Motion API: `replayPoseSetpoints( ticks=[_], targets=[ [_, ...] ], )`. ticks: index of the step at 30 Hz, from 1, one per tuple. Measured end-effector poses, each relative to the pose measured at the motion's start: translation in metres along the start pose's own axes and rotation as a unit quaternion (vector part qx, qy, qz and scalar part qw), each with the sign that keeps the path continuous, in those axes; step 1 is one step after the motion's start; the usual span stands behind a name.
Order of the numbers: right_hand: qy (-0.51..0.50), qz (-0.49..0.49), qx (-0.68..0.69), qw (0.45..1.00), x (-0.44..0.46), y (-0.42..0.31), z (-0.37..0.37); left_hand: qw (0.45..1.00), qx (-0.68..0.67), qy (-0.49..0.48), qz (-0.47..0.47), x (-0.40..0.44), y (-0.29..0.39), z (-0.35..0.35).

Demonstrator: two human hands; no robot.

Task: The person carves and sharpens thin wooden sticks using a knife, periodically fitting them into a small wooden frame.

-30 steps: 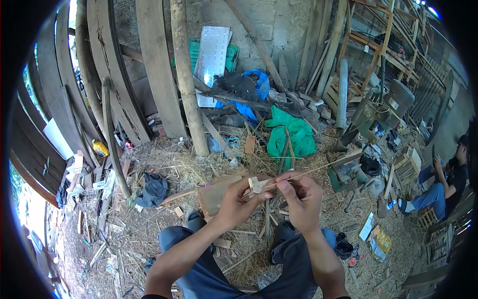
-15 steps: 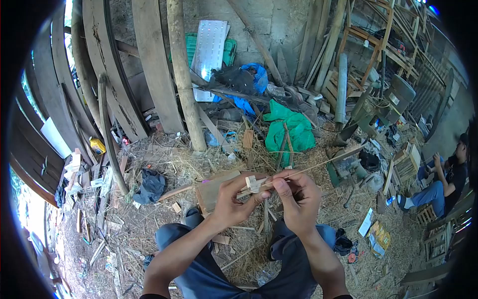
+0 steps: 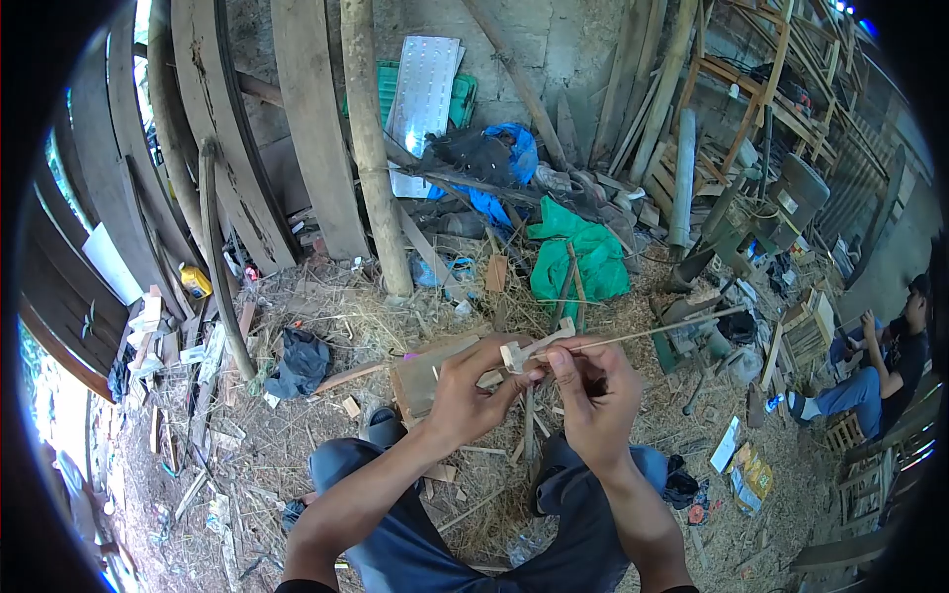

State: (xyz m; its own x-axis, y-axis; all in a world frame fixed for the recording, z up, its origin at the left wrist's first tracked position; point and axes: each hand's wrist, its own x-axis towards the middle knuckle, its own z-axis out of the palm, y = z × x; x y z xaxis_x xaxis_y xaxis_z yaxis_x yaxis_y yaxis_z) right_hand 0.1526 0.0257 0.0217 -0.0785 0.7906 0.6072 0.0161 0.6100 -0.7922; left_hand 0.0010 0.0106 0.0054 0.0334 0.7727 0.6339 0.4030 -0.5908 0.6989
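Note:
Between my two hands is a small pale wooden piece point(image 3: 513, 356) with a notched, blocky end. My left hand point(image 3: 473, 387) pinches it near that end, thumb and fingers pressed together. My right hand point(image 3: 596, 395) is closed on a thin light stick point(image 3: 662, 328), which sticks out to the right, slanting slightly upward. The fingertips of both hands almost meet at the wooden piece. How the stick and the piece touch is hidden by the fingers.
A wooden board point(image 3: 413, 383) lies on the littered ground beyond my left hand. Farther off are a green sheet point(image 3: 578, 262), a black bag point(image 3: 300, 364), an upright pole point(image 3: 372, 168) and a green machine point(image 3: 766, 212). A person point(image 3: 890, 361) sits at the right.
The wooden piece has turned, and a longer part of it now shows slanting up to the right. The thin stick lies flatter. Both hands stay close together.

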Motion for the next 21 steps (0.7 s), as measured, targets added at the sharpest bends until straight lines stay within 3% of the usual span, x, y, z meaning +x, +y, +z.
replayPoseSetpoints(
  ticks=[5,9,12,14,17,21],
  targets=[
    [-0.022,-0.040,-0.095,0.994,0.001,-0.007,-0.003,0.999,0.011,0.022,-0.040,-0.002,-0.001,0.003],
    [0.008,-0.097,-0.073,0.993,0.000,-0.006,0.005,0.997,-0.015,0.041,-0.058,-0.002,0.002,0.004],
    [-0.007,-0.074,-0.083,0.994,-0.003,-0.003,0.004,0.996,-0.019,0.042,-0.073,0.000,0.006,0.002],
    [0.018,-0.049,-0.003,0.999,-0.005,-0.004,0.009,0.999,0.004,0.046,-0.006,0.000,0.006,0.000],
    [0.027,-0.003,0.093,0.995,-0.008,-0.002,0.013,0.998,-0.017,0.056,-0.004,-0.002,0.006,0.000],
    [0.022,0.022,0.114,0.993,-0.006,-0.010,0.016,0.999,-0.026,0.048,0.000,-0.003,0.004,-0.002]
  ],
)
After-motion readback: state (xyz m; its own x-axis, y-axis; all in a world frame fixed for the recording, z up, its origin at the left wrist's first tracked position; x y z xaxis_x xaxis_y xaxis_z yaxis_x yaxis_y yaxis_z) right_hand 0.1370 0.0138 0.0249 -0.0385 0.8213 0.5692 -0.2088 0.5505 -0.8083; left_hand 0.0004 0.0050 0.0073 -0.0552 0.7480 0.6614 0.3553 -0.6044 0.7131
